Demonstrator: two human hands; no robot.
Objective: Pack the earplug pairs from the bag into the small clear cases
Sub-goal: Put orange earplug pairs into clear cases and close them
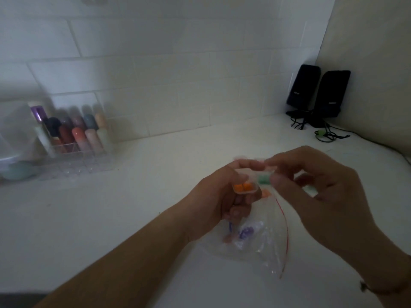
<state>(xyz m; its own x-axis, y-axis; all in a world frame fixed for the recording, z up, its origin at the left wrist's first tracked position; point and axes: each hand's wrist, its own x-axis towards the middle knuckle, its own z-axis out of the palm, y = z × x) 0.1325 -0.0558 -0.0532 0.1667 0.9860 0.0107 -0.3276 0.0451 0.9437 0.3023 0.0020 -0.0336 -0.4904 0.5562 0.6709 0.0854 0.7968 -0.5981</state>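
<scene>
1. The left hand (219,197) sat just right of the frame's centre, its fingers curled round a small clear case (244,188) that held two orange earplugs (242,187) side by side.
2. The right hand (320,196) met it from the right, thumb and forefinger pinching a green earplug (264,179) just beside the case — whether the plug touched the case could not be told through the blur.
3. A clear zip bag (262,243) with a red seal line hung below both hands in the lower middle of the frame, its top gathered under the left hand's fingers; purple and pale pieces showed inside it, too smeared to identify.
4. Another orange piece (265,193) showed just under the green plug, at the mouth of the bag.
5. The white worktop (155,174) ran under everything.
6. At the left of the frame stood a clear organiser (75,150) filled with coloured tubes — blurred.
7. Two black speakers (318,94) with trailing cables stood in the upper right corner against the wall.
8. A thin bracelet (378,291) circled the right wrist at the lower right edge.
</scene>
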